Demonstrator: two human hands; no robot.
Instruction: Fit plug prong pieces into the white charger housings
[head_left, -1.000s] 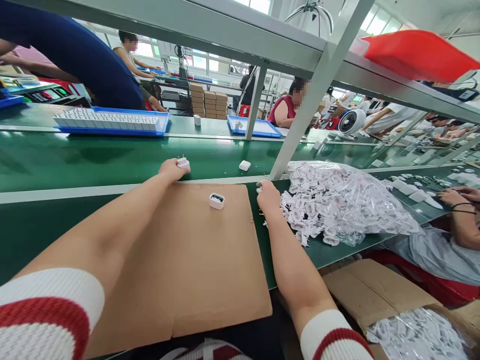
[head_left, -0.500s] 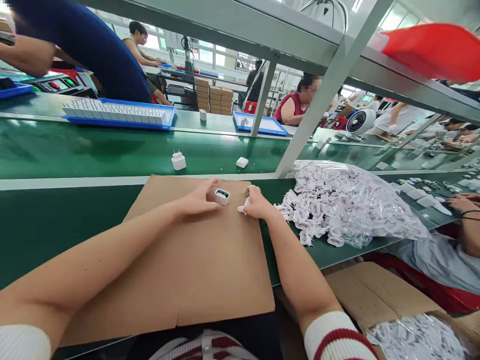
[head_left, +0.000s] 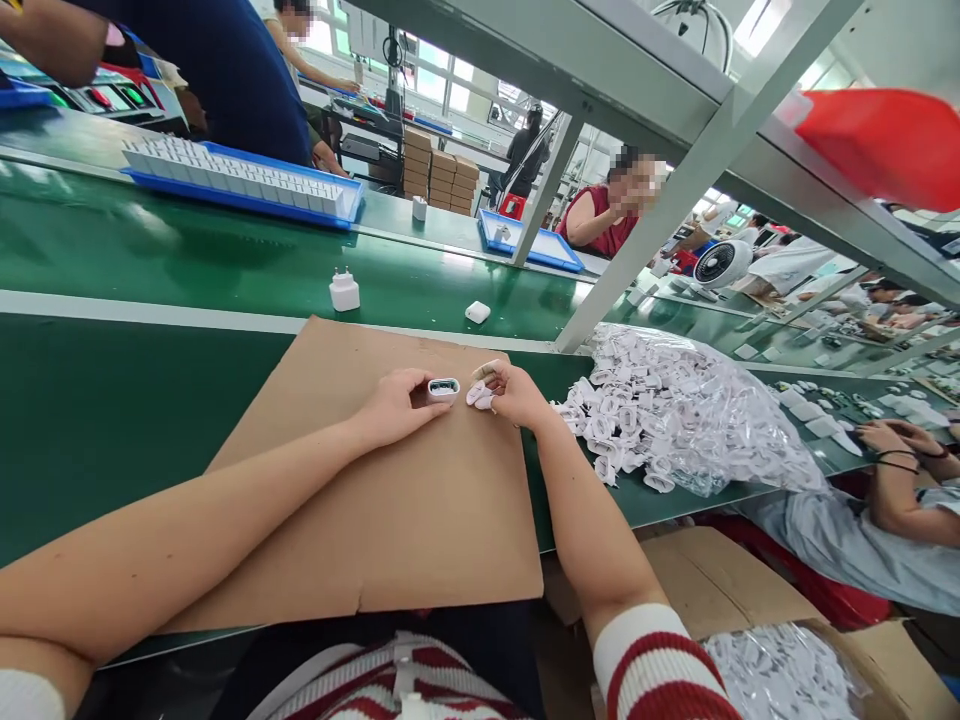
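Your forearms reach over the cardboard sheet (head_left: 397,520), and the white housing (head_left: 443,388) is above its far half, between your hands. Your left hand (head_left: 401,408) is the nearer one: its thumb and fingers close about the housing's left end. The oval opening faces you, its long axis running left to right. Your right hand (head_left: 517,393) pinches some small white pieces (head_left: 478,395), just to the right of the housing and apart from it; how many, you can't tell from here. Farther right lies the bag of white parts (head_left: 697,410). Past the sheet, on the green belt (head_left: 405,280), a white plug (head_left: 345,291) stands with its prongs up.

Half a second ago your left hand was spread beside the housing; now it grips it, and the pinched pieces are closer to the housing.
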